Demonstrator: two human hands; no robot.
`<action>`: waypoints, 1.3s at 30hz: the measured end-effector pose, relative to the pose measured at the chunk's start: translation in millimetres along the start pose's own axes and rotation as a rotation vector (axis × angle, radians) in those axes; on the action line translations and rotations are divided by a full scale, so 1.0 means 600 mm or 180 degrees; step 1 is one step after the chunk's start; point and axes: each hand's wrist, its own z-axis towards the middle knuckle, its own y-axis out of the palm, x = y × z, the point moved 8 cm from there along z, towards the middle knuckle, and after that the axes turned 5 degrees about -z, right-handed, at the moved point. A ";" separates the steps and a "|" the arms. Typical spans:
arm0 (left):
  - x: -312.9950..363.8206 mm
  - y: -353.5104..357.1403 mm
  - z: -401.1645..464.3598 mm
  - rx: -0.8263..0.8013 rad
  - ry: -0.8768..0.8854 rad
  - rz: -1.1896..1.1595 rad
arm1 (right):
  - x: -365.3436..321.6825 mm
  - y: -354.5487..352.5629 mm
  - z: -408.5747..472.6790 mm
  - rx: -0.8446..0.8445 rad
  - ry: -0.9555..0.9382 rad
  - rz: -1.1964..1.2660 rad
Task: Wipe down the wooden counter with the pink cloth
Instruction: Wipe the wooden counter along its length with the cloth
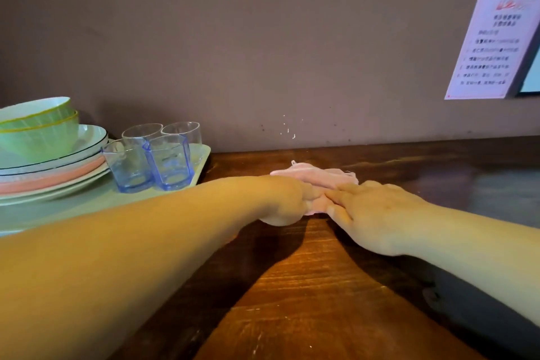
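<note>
Both hands on the pink cloth, which lies bunched on the wooden tabletop toward the far edge, near the wall, approx. center of view. Left hand comes in from the near left; its grip is curled onto the cloth's left/near part, fingers bent down into the fabric, tips hidden, so can't tell exactly how much cloth it pinches. Right hand comes in from the near right w/ grip spread & flat, fingers straight, pressing the cloth's right/near side; fingertips touch the left hand's knuckles. Far part of the cloth sticks out beyond both hands. At left, a pale green tray sits on the tabletop carrying four clear blue-tinted glasses, a stack of plates & two nested green bowls on top of the plates. Far right, a printed notice on the wall, text too blurred to read.
</note>
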 end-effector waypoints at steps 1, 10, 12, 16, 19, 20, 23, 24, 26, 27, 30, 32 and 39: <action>0.008 0.001 0.002 0.0001 -0.0005 0.0136 | 0.003 0.005 -0.005 -0.0028 0.0042 -0.0003; 0.013 -0.044 0.129 0.0630 -0.0328 0.0151 | 0.079 0.003 0.162 -0.0025 0.0587 0.0204; 0.014 -0.045 0.142 0.0729 -0.0438 0.0058 | 0.085 0.003 0.173 -0.0095 0.0581 0.0233; 0.024 -0.045 0.114 0.0591 -0.0208 -0.0103 | 0.077 -0.007 0.118 -0.0076 0.0544 0.0272; 0.023 -0.029 0.084 0.0306 -0.0222 -0.0139 | 0.066 -0.011 0.041 0.0034 0.0519 0.0243; 0.029 -0.023 0.076 0.0269 -0.0160 -0.0043 | 0.061 -0.010 0.018 0.0015 0.0551 0.0219; 0.041 -0.018 0.068 0.0416 0.0044 0.0255 | 0.050 -0.006 0.004 -0.0169 0.0562 -0.0078; 0.041 -0.020 0.074 0.0442 0.0024 0.0213 | 0.051 -0.007 0.012 -0.0198 0.0625 -0.0108; 0.039 -0.022 0.095 0.0409 -0.0066 0.0128 | 0.065 -0.007 0.046 -0.0177 0.0799 -0.0057; 0.039 -0.022 0.107 0.0348 -0.0137 0.0133 | 0.074 -0.006 0.066 -0.0135 0.0864 -0.0038; 0.037 -0.030 0.139 0.0473 -0.0505 -0.0153 | 0.094 -0.004 0.121 -0.0098 0.0878 0.0095; 0.044 -0.039 0.146 0.0678 -0.0642 -0.0274 | 0.097 -0.006 0.136 -0.0178 0.0830 0.0205; 0.063 -0.016 0.084 0.0393 -0.0075 -0.0354 | 0.085 -0.014 0.024 -0.0084 0.1004 -0.0225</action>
